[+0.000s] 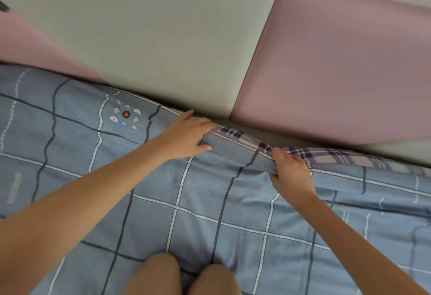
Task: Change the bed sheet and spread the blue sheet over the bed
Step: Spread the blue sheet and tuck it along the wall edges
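Observation:
The blue checked sheet [198,201] covers the bed across the lower part of the head view. Along its far edge a strip of purple plaid fabric [326,154] shows beneath it. My left hand [186,136] grips the blue sheet's far edge by the padded wall, fingers over the edge and thumb under a fold. My right hand [289,171] pinches the same edge further right, where the plaid strip begins. My knees [184,276] rest on the sheet at the bottom.
Padded wall panels stand right behind the bed: a cream panel [163,33] in the middle, a pink panel [338,61] to the right and another pink panel [28,47] at the left. A narrow gap runs between mattress and wall.

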A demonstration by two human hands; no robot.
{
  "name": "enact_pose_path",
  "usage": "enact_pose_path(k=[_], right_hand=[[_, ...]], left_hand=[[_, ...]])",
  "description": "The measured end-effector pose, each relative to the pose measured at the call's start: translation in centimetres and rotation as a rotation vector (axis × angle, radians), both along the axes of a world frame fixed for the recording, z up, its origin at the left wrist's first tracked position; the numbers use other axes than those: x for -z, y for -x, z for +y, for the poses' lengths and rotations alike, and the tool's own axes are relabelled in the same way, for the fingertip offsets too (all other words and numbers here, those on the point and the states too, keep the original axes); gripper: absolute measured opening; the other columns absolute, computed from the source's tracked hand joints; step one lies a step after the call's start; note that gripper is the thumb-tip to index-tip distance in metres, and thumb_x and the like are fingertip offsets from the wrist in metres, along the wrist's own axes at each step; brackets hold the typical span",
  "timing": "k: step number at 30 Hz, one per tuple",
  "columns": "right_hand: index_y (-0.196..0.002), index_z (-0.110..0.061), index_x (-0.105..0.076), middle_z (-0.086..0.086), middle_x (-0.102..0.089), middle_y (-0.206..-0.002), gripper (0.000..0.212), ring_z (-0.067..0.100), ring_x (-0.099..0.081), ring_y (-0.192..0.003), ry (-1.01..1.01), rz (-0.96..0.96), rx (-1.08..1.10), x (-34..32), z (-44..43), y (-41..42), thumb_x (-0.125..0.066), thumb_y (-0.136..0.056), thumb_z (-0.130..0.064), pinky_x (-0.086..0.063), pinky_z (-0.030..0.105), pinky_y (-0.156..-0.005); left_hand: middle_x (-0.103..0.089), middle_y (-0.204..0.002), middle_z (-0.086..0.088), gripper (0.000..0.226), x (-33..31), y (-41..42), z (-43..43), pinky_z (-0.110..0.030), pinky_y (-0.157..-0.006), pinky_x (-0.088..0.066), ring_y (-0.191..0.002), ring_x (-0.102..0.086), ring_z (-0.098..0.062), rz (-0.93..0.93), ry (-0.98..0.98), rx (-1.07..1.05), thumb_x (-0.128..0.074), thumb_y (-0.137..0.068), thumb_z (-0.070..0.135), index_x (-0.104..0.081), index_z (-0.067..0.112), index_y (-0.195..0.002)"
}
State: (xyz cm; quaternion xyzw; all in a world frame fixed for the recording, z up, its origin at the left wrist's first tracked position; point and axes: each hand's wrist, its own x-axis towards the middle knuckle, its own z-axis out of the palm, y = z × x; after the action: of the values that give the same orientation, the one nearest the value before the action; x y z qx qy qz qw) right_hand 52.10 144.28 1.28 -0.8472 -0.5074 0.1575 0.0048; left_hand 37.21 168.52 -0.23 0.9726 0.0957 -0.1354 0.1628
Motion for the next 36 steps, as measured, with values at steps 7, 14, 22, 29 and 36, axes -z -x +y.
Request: enact_pose_path(k=[7, 14, 22, 29, 36], right_hand=[[-0.078, -0.028, -0.049, -0.009, -0.056, -0.073, 0.027, 0.023, -0.054, -0.077, 0.161, 0.389, 0.154, -1.6, 1.1, -3.4, -0.072, -0.078, -0.041, -0.032, 0.025, -0.057], [-0.093, -0.029, -0.054, -0.005, -0.06, -0.097, 0.049, 0.014, -0.055, -0.091, 0.278, 0.83, 0.216, -1.2, 1.1, -6.2, -0.067, -0.065, -0.067, -0.043, 0.034, -0.085], [-0.132, -0.02, -0.052, -0.002, -0.049, -0.134, 0.049, 0.019, -0.042, -0.13, 0.39, 0.944, 0.465, -1.4, 1.9, -5.9, -0.037, -0.096, -0.05, -0.028, 0.028, -0.105], [-0.117, -0.017, -0.062, 0.002, -0.061, -0.121, 0.048, 0.02, -0.058, -0.102, 0.491, 0.841, 0.509, -2.2, 2.8, -6.3, -0.041, -0.095, -0.054, -0.038, 0.029, -0.091], [-0.092, -0.01, -0.062, -0.001, -0.055, -0.079, 0.023, 0.017, -0.046, -0.075, 0.438, 0.985, 0.261, -2.2, 2.3, -6.4, -0.053, -0.094, -0.03, -0.038, 0.027, -0.076]], left_hand=[[-0.059, -0.08, -0.008, 0.027, -2.1, -2.0, 1.6, -0.033, -0.052, -0.048, -0.064, -0.058, -0.027, -0.224, -0.093, 0.239, -0.073, -0.056, -0.007, -0.063, 0.007, -0.077], [-0.052, -0.06, 0.0, 0.02, -2.0, -2.1, 2.2, -0.025, -0.043, -0.032, -0.046, -0.052, -0.026, -0.223, -0.128, 0.264, -0.068, -0.071, 0.01, -0.055, 0.01, -0.086], [-0.048, -0.075, -0.001, 0.05, -4.3, -5.5, 3.3, -0.032, -0.071, -0.034, -0.074, -0.048, -0.021, 0.579, 0.214, -0.131, -0.022, -0.103, 0.044, -0.049, 0.01, -0.077], [-0.034, -0.063, -0.004, 0.024, -3.7, -6.0, 3.7, -0.031, -0.057, -0.022, -0.058, -0.03, -0.017, 0.457, 0.443, -0.195, -0.045, -0.089, 0.02, -0.042, 0.014, -0.065], [-0.064, -0.095, -0.01, 0.035, -2.2, -6.6, 2.6, -0.044, -0.074, -0.045, -0.084, -0.058, -0.028, 0.51, 0.537, -0.152, -0.055, -0.069, 0.024, -0.064, 0.01, -0.1]])
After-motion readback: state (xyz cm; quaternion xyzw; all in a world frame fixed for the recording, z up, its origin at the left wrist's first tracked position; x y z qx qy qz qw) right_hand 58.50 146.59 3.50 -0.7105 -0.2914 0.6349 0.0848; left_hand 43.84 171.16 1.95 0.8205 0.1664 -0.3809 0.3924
